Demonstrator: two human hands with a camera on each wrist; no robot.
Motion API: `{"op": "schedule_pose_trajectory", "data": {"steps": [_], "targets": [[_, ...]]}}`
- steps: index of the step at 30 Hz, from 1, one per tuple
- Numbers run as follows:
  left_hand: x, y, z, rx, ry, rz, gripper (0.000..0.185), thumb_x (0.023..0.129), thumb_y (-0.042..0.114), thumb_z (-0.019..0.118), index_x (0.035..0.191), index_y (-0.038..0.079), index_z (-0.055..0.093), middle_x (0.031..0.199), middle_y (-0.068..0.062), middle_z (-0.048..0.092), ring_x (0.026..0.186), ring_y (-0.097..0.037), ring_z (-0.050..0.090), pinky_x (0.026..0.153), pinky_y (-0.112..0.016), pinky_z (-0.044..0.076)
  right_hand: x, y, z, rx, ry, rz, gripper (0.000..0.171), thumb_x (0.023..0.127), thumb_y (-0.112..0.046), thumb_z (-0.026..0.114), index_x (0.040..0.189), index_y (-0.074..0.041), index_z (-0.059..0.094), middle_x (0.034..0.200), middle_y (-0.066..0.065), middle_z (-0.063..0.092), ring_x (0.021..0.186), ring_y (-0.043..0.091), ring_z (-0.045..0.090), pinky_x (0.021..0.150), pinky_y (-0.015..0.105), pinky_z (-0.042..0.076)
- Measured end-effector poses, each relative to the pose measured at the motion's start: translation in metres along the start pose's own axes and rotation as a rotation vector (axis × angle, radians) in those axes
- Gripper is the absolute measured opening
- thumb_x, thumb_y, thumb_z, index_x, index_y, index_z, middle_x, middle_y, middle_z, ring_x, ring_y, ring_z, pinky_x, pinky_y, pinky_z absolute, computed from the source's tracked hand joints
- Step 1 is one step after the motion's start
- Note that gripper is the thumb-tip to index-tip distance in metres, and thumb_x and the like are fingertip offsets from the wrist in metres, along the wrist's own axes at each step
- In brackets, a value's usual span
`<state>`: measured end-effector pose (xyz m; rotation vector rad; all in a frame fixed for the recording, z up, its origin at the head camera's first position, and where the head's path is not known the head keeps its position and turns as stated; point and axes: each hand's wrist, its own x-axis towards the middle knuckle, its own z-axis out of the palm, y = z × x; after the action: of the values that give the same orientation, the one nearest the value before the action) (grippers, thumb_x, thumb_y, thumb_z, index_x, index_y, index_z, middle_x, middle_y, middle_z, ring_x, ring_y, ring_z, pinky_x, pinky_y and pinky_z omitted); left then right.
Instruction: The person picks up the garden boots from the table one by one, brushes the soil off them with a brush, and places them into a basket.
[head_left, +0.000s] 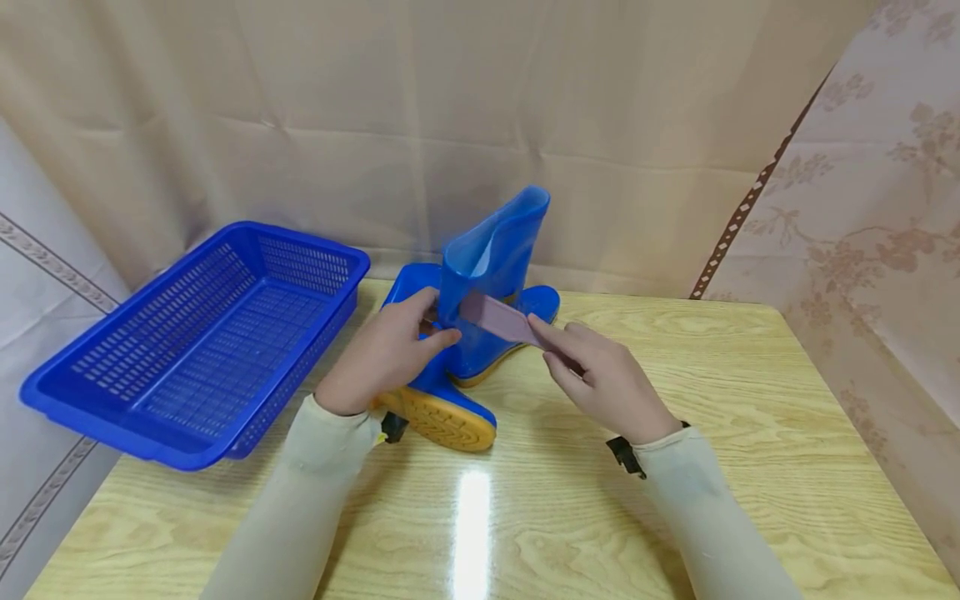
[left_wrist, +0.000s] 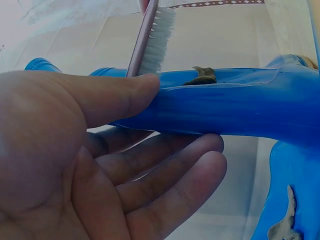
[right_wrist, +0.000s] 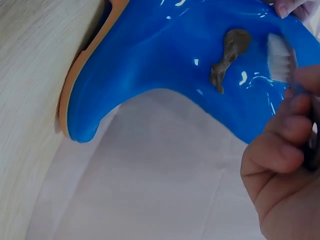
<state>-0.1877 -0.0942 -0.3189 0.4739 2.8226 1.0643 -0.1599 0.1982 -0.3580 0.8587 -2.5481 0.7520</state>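
Note:
A blue rain boot (head_left: 517,258) with a yellow sole stands upright on the table. My left hand (head_left: 386,346) holds its shaft, thumb on one side and fingers on the other in the left wrist view. My right hand (head_left: 603,375) grips a pinkish scrubbing brush (head_left: 498,319) by its handle. Pale bristles (right_wrist: 278,57) are right at the shaft, beside a brown mud patch (right_wrist: 230,55). Partly hidden behind my left hand, a second blue boot lies on its side, its yellow sole (head_left: 442,421) towards me. Another mud smear (left_wrist: 285,220) shows on that boot.
A blue plastic basket (head_left: 300,367) with slotted walls stands left of the boots. The wooden table (head_left: 675,517) extends to the right and front. A beige curtain (head_left: 637,167) hangs close behind the boots, and flowered cloth (head_left: 885,250) hangs on the right.

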Motion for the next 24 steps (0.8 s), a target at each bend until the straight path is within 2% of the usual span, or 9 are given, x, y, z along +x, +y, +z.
{"op": "schedule_pose_trajectory", "data": {"steps": [4,6,11,20,24], "targets": [[-0.0016,0.0005,0.0004,0.021,0.001,0.024,0.023,0.103,0.033,0.067,0.102,0.015,0.052,0.105,-0.005,0.069,0.105,-0.023,0.068,0.086,-0.043,0.058,-0.0001,-0.0014,0.0012,0.011,-0.021,-0.036,0.052,0.101,-0.009,0.066,0.151,-0.019,0.055,0.078,-0.006,0.05,0.062,0.007,0.039,0.053,0.024,0.036],[-0.0017,0.0008,0.0002,0.02,0.003,0.026,0.023,0.103,0.033,0.066,0.101,0.015,0.051,0.105,-0.004,0.068,0.105,-0.023,0.068,0.084,-0.042,0.057,0.0001,-0.0011,0.0016,-0.004,-0.017,-0.043,0.052,0.101,-0.009,0.067,0.151,-0.019,0.055,0.078,-0.006,0.05,0.062,0.007,0.038,0.053,0.024,0.035],[-0.0006,0.0011,0.0004,0.008,0.006,0.011,0.021,0.103,0.033,0.066,0.108,0.016,0.054,0.11,-0.004,0.069,0.107,-0.023,0.067,0.086,-0.043,0.057,0.0,0.0019,0.0025,-0.032,0.001,-0.04,0.05,0.1,-0.008,0.068,0.148,-0.016,0.058,0.078,-0.003,0.053,0.06,0.008,0.039,0.052,0.025,0.036],[0.0009,-0.0013,0.0018,-0.024,-0.002,-0.043,0.029,0.105,0.034,0.063,0.126,0.016,0.054,0.122,-0.007,0.068,0.114,-0.027,0.066,0.098,-0.05,0.055,-0.0015,0.0062,-0.0009,-0.062,-0.065,0.125,0.045,0.103,-0.013,0.064,0.147,-0.02,0.059,0.08,-0.001,0.058,0.059,0.011,0.042,0.053,0.028,0.036],[0.001,-0.0007,0.002,-0.014,0.006,-0.029,0.029,0.104,0.034,0.064,0.125,0.016,0.055,0.121,-0.007,0.068,0.113,-0.026,0.066,0.097,-0.049,0.055,-0.0015,0.0066,-0.0013,-0.063,-0.052,0.109,0.045,0.103,-0.013,0.065,0.147,-0.02,0.059,0.081,-0.001,0.059,0.06,0.011,0.042,0.053,0.028,0.036]]}}
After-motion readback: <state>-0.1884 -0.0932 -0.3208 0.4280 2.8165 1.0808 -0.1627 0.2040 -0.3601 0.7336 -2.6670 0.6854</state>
